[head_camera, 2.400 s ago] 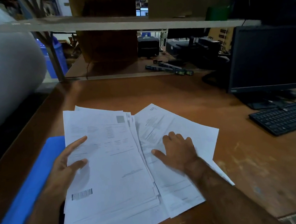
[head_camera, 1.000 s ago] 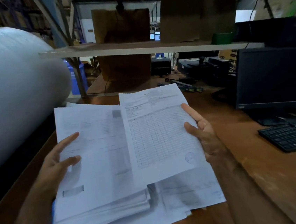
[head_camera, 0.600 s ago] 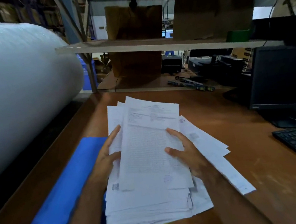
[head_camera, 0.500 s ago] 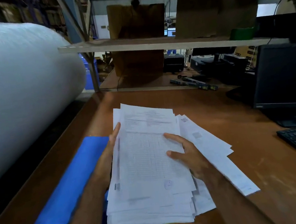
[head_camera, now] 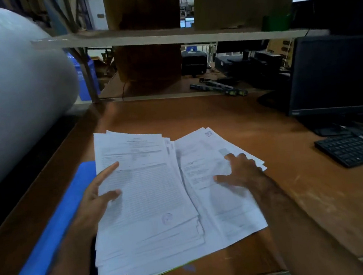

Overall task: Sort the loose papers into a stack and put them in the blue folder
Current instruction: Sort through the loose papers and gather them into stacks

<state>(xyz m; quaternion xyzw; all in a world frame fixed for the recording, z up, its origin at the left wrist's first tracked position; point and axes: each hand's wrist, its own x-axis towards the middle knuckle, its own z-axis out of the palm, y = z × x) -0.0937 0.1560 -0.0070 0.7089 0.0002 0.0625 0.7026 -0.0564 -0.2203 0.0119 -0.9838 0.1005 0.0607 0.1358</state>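
Stack (head_camera: 146, 199): uneven, on desk (head_camera: 229, 112), partly over blue folder (head_camera: 57, 226).
Left hand (head_camera: 97, 197): fingers spread wide, flat on stack's left edge.
Right hand (head_camera: 240, 171): fingers spread wide, pressing loose sheets (head_camera: 218, 202) beside stack.

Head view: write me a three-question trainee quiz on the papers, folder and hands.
1. True or false: the left hand rests on the paper stack.
2. The blue folder lies where? A) on the keyboard B) partly under the stack, showing to its left C) on the shelf
3. Fill in: the right hand presses the loose ____ beside the stack.

Key: 1 true; 2 B; 3 sheets.
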